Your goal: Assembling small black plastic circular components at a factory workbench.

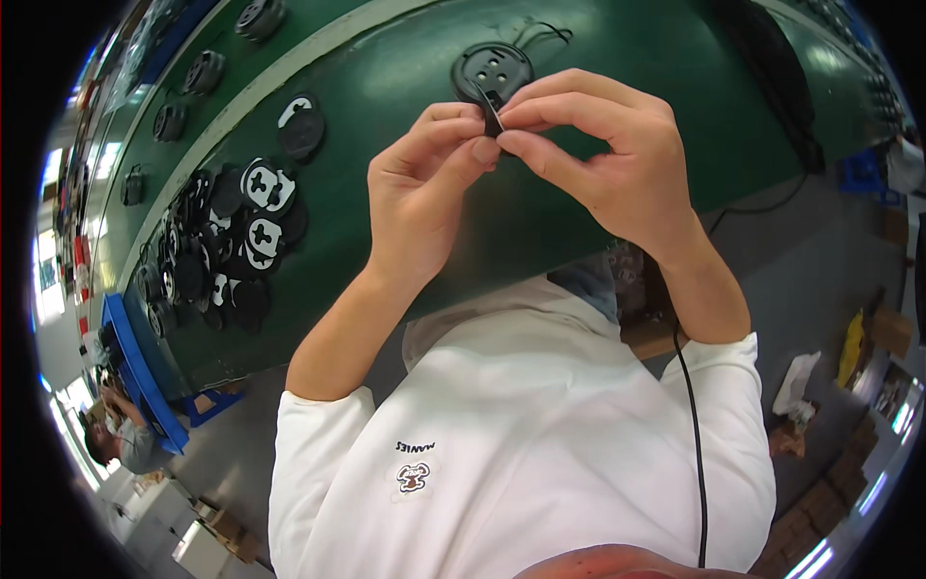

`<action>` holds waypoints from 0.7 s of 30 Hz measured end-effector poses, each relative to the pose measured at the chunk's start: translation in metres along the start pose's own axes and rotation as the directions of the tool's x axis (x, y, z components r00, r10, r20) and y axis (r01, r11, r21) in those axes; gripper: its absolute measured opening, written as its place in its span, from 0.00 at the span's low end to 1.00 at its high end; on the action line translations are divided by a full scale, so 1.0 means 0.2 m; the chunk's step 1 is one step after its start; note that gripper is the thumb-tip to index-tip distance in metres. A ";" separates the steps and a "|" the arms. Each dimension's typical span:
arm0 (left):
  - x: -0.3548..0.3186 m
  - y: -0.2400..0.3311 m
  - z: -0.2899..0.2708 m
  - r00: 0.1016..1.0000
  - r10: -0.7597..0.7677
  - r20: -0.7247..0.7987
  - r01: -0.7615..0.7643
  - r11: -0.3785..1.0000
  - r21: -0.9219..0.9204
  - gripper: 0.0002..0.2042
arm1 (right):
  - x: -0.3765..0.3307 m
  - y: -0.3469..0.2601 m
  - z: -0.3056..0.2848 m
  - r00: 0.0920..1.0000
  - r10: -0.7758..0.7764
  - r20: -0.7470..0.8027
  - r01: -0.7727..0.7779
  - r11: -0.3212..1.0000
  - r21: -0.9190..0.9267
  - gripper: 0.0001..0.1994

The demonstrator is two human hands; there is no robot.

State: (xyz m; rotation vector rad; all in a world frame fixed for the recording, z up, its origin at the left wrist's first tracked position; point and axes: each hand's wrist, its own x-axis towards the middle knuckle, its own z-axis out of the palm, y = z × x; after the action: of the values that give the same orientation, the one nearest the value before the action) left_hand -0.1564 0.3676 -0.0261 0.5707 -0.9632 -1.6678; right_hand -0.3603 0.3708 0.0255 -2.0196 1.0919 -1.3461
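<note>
In front of my chest, both hands meet over the green table. My left hand (417, 188) pinches a thin black pad (492, 118) between thumb and fingers. From the other side, my right hand (617, 159) pinches the pad's pale edge with thumb and fingertips. The pad is seen nearly edge-on, so its full shape is hidden. Just beyond my fingertips lies a round black housing (494, 69), with several bright round spots on its face and a thin black wire (548, 35) at its far side.
At left lies a loose pile of black pads with white backing (262, 241); another pad (301, 130) lies apart. Round black units (204, 71) stand along a line beyond a pale rail (227, 121). A black cable (693, 415) hangs by my right arm. Another person (125, 434) is at far left.
</note>
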 end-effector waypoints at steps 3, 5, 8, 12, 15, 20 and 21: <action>0.00 -0.01 0.04 0.999 -0.037 0.007 0.037 0.995 0.089 0.10 | -0.05 -0.03 -0.08 0.985 0.135 0.107 -0.131 0.991 -0.039 0.07; -0.05 -0.01 -0.02 0.992 -0.126 0.031 0.126 0.992 -0.003 0.10 | -0.11 -0.02 -0.20 0.940 0.326 0.097 -0.338 0.930 0.145 0.07; -0.07 0.03 -0.02 0.973 -0.189 0.134 0.206 0.970 -0.125 0.11 | -0.38 0.17 -0.57 0.928 0.367 -0.060 -0.228 0.690 0.687 0.09; -0.05 0.06 0.00 0.952 -0.240 0.192 0.245 0.969 -0.004 0.11 | -1.00 0.27 -1.13 0.685 0.568 -0.456 0.147 0.506 0.850 0.02; -0.04 0.03 -0.05 0.947 -0.211 0.241 0.221 0.975 -0.014 0.12 | -1.73 0.56 -1.17 0.214 0.704 -0.677 -0.058 0.701 0.711 0.05; -0.06 0.00 0.02 0.947 -0.224 0.228 0.137 0.929 0.343 0.16 | -2.23 0.70 -0.69 -0.072 0.836 -0.544 -0.783 0.290 0.550 0.07; -0.05 0.00 0.05 0.951 -0.220 0.215 0.102 0.885 0.455 0.18 | -2.26 0.71 -0.64 -0.135 0.839 -0.526 -0.864 0.160 0.477 0.09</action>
State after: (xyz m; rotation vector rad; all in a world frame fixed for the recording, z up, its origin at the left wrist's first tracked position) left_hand -0.1617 0.3808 -0.0219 0.7588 -1.5469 -1.7071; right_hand -0.6169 0.6662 -0.2695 -0.1091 2.2166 -1.1774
